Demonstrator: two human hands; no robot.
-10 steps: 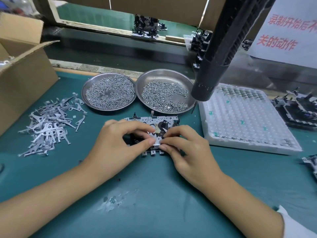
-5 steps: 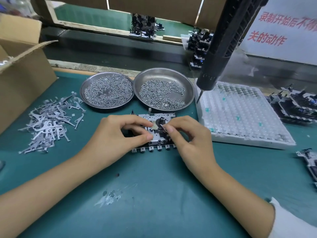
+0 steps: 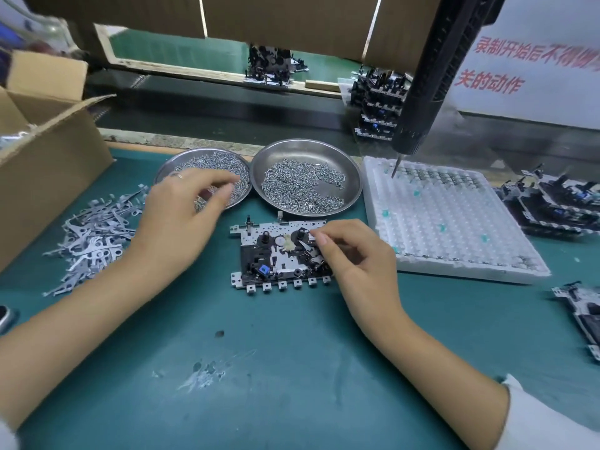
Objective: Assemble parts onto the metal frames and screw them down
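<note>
One metal frame (image 3: 279,251) lies flat on the table (image 3: 292,368), in front of two steel dishes of screws (image 3: 306,177). The right hand (image 3: 354,254) rests on the frame's right end, fingers curled; what they pinch is hidden. The left hand (image 3: 181,216) hovers over the left dish (image 3: 201,164), fingertips blurred, grip indiscernible.

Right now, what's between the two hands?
In the head view, the metal frame's left part on green mat lies between left hand and right hand.
</note>
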